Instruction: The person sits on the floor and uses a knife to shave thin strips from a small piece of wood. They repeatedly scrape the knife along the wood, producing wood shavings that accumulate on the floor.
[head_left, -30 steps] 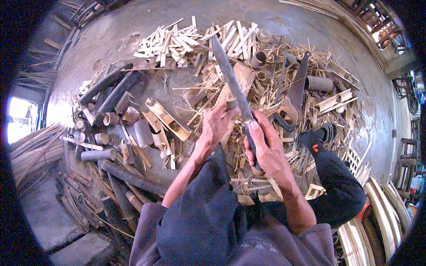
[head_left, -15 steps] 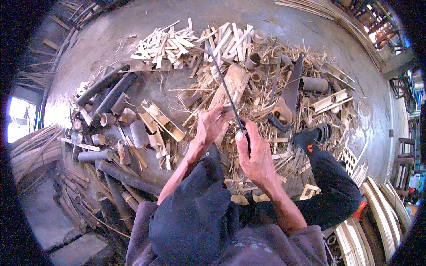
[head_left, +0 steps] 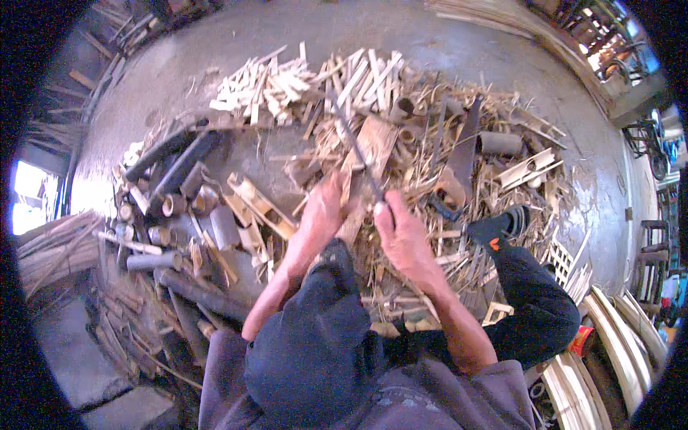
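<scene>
Head view: risk first. Long blade (head_left: 355, 147) gripped at the handle by the right hand (head_left: 401, 233), closed tight around it; cutting edge angled down close to the left hand (head_left: 319, 222). Likely a slip off the hard bamboo grain, sending the edge toward the left fingers (head_left: 331, 188) pressed against the bamboo slat (head_left: 351, 204). Also possible: a split running crooked and spoiling the strip, or the slat kicking sideways on the loose litter of bamboo offcuts (head_left: 287, 82) underfoot.

Slat upright or steeply tilted between the two hands, touching the left palm side, just beside the right fist; exact contact with the blade hard to tell, blurred there. Left hand curled narrow around the slat, apparently holding it steady. All of it over the middle of the concrete floor (head_left: 236, 39), well apart from the dark bamboo tubes (head_left: 172, 154) toward the floor's left edge and near the sandalled foot (head_left: 502, 226) at right.
</scene>
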A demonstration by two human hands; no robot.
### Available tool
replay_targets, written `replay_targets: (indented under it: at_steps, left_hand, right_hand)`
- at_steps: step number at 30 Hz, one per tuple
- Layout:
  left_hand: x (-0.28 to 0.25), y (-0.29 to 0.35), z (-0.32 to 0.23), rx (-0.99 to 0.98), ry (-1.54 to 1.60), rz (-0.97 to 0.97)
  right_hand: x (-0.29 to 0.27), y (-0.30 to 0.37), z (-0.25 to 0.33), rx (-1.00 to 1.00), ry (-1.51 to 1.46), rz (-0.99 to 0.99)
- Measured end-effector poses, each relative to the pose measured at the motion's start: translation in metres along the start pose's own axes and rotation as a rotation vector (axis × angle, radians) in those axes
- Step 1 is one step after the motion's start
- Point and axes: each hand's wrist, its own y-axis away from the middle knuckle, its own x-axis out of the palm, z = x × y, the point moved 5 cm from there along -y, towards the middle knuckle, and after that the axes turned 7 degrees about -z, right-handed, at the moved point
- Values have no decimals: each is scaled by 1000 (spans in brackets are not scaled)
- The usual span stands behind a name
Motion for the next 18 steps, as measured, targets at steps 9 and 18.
replay_targets:
  at_steps: [9, 18]
  left_hand:
    - [72, -19, 53, 102, 29, 55]
    - [80, -26, 41, 124, 100, 128]
  right_hand:
    - [-16, -24, -43, -89, 85, -209]
    - [-26, -13, -101, 320, -289, -55]
